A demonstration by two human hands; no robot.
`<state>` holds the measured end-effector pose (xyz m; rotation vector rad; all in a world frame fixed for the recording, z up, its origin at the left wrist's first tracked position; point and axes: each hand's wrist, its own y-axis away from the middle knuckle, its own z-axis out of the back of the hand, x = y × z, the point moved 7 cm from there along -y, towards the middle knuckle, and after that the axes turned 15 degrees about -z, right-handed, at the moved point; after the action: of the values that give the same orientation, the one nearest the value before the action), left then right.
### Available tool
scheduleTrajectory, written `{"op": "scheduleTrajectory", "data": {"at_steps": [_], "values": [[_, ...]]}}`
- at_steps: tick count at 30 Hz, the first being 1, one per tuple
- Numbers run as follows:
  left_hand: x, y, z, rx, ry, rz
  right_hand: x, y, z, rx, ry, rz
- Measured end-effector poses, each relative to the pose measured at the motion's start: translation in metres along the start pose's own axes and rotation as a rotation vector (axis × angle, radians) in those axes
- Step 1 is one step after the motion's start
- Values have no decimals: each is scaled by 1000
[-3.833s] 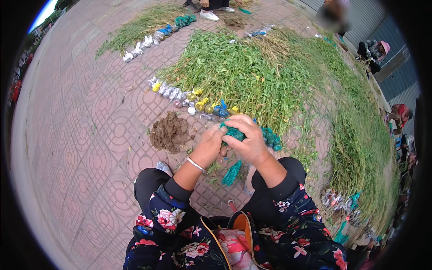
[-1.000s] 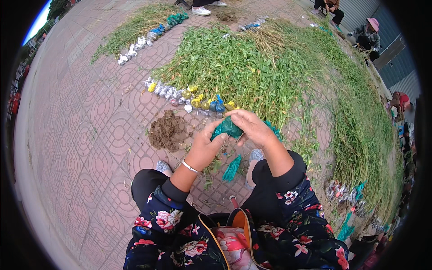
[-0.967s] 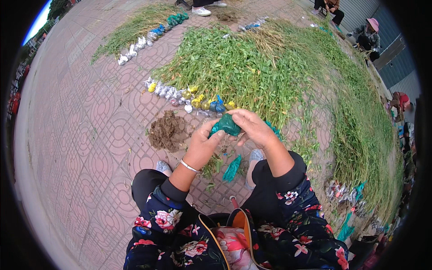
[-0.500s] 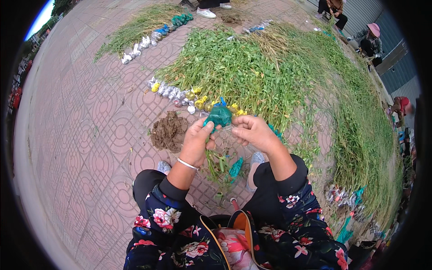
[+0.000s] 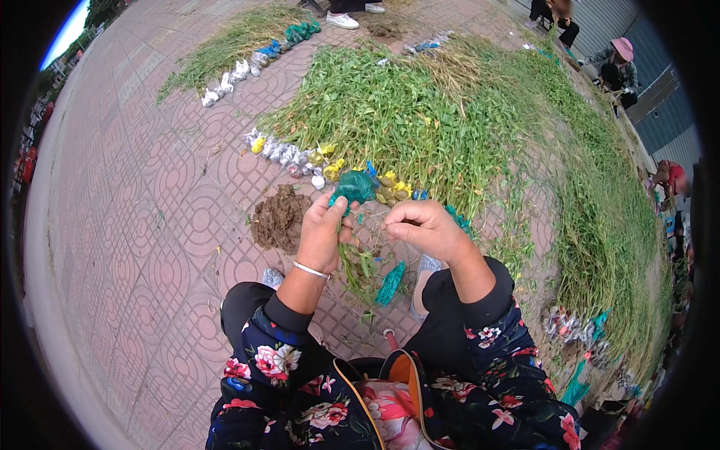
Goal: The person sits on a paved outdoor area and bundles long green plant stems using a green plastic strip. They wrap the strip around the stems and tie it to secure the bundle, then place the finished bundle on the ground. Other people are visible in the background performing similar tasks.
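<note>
In front of me my left hand (image 5: 321, 234) is closed round the neck of a green plastic bag (image 5: 355, 187) wrapped into a rounded bundle. Leafy green stems (image 5: 355, 264) hang down below that fist. My right hand (image 5: 427, 229) is a little to the right, apart from the bag, with thumb and forefinger pinched. A thin pale strand seems to run from its fingertips toward the left hand, too fine to name surely. Between my feet a loose piece of green plastic (image 5: 390, 283) lies on the paving.
A mound of brown mud (image 5: 280, 219) lies left of my hands. Beyond is a broad heap of cut green plants (image 5: 390, 112), edged with white, yellow and blue wrapped bundles (image 5: 289, 156). More plants (image 5: 607, 217) stretch along the right. Other people sit at the far right.
My right hand has drawn away from the green bag, widening the gap. The left hand and bag have shifted slightly left.
</note>
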<state>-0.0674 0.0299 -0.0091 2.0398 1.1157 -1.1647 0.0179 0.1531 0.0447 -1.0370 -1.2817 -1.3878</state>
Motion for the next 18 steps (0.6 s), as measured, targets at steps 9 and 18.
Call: {"op": "scheduleTrajectory", "data": {"at_steps": [9,18], "values": [[-2,-6,12,-82,47,-12,14,10,-4,186,-142,126],[-7,1,0,19,207,82,-13,-4,28,-446,397,2]]}}
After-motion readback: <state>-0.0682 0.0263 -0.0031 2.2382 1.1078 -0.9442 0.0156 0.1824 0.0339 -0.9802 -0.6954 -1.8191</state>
